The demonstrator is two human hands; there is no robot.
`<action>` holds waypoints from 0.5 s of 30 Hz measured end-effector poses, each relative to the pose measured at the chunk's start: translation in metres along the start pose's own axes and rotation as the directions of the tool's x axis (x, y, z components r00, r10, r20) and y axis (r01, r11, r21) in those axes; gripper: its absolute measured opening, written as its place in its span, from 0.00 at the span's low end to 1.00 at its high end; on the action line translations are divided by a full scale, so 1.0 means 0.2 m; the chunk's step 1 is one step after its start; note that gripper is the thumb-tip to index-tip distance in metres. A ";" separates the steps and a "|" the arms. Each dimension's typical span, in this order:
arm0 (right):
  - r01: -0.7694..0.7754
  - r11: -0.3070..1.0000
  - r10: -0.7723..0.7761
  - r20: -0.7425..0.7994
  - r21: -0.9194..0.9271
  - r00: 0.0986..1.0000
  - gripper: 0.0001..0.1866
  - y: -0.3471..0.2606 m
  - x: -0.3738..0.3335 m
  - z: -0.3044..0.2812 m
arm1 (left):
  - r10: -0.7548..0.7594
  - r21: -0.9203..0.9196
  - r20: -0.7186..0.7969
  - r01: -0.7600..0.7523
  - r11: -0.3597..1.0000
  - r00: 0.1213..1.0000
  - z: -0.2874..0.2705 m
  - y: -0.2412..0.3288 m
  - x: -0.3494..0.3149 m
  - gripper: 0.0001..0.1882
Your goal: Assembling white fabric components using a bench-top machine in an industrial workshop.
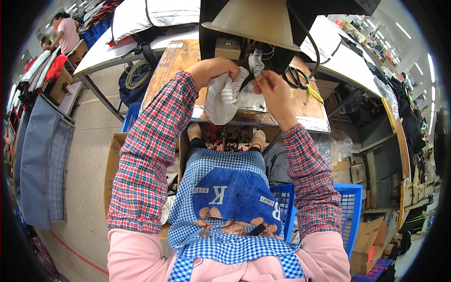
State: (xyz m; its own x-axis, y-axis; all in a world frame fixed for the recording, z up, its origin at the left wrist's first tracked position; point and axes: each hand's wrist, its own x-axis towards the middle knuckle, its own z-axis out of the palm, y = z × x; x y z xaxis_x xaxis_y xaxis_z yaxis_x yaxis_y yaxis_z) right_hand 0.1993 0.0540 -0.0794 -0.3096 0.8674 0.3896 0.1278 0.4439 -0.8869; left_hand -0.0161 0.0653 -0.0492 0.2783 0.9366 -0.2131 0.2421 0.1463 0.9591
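Observation:
My left hand [215,71] is closed on a piece of pale grey striped fabric [221,101], which hangs over the front edge of the worn wooden work table [181,58]. Beside it, my right hand [276,94] pinches thumb and fingers together just below a machine part wrapped in whitish material [256,63]. Whatever lies in that pinch is too small to make out. A dark curved strip [246,82] shows between the two hands. Above them hangs a dark machine head with a beige cone-shaped shade [253,23].
Black-handled scissors [296,77] with a yellow tie [314,94] lie right of my right hand. A beige box [228,48] sits behind my left hand. Blue plastic baskets [350,211] and a cardboard box [115,171] flank my legs. Another person [66,33] works at the far left.

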 end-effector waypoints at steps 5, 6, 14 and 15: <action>-0.011 0.999 0.010 0.012 0.037 1.000 0.11 0.01 0.01 0.00 | -0.003 -0.039 0.005 0.003 0.999 1.000 0.00 -0.01 0.02 0.07; -0.015 0.998 0.015 0.012 0.053 1.000 0.11 0.01 0.01 0.00 | -0.002 -0.039 0.006 0.003 0.999 1.000 -0.01 -0.01 0.02 0.07; -0.023 0.994 0.021 0.019 0.108 1.000 0.11 0.01 0.01 0.00 | 0.031 -0.037 0.061 -0.029 0.999 0.998 -0.03 -0.02 0.02 0.09; -0.030 0.992 0.028 0.017 0.120 0.999 0.11 0.01 0.02 -0.01 | 0.032 -0.037 0.062 -0.030 0.999 0.998 -0.02 -0.01 0.02 0.09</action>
State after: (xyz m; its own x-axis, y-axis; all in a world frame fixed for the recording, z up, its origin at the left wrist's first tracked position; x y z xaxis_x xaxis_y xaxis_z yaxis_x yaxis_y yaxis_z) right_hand 0.1998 0.0580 -0.0801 -0.3221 0.8755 0.3602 0.0225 0.3875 -0.9216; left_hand -0.0192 0.0690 -0.0515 0.3434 0.9190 -0.1937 0.1995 0.1301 0.9712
